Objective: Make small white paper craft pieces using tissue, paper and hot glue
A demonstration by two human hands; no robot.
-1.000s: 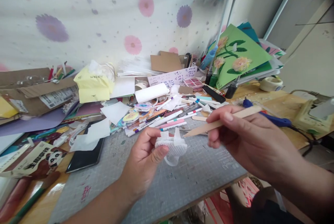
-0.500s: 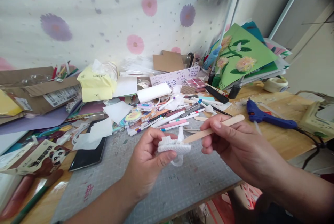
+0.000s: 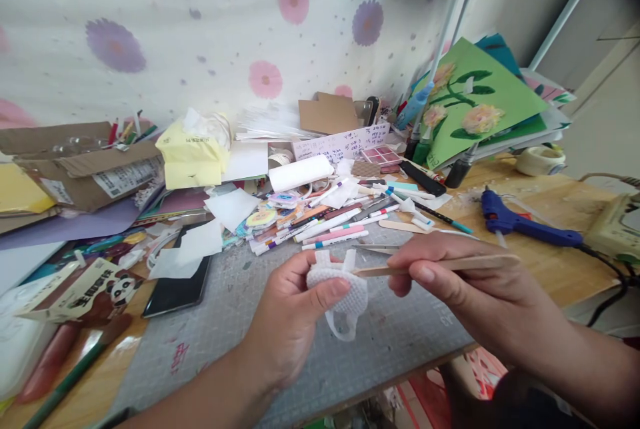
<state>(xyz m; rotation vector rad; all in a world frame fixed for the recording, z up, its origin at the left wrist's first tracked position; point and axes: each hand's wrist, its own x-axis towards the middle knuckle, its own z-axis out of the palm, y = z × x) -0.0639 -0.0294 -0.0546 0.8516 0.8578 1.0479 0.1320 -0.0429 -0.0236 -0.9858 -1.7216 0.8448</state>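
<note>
My left hand (image 3: 290, 316) pinches a small white textured piece (image 3: 338, 287) with loose white strips hanging from it, above the grey cutting mat (image 3: 310, 349). Thumb and fingers of my right hand (image 3: 470, 289) grip a flat wooden stick (image 3: 440, 264) held almost level. The stick's left tip touches the right edge of the white piece. Both hands hover near the mat's front edge.
Markers and pens (image 3: 330, 222) lie heaped behind the mat. A blue glue gun (image 3: 520, 224) rests on the wooden table at right, beside a tape roll (image 3: 540, 160). A black phone (image 3: 175, 289), a yellow tissue pack (image 3: 193, 156) and cardboard boxes (image 3: 80, 169) crowd the left.
My right hand has brought the stick leftwards and levelled it, so its tip now touches the white piece. My left hand has lowered slightly with the piece.
</note>
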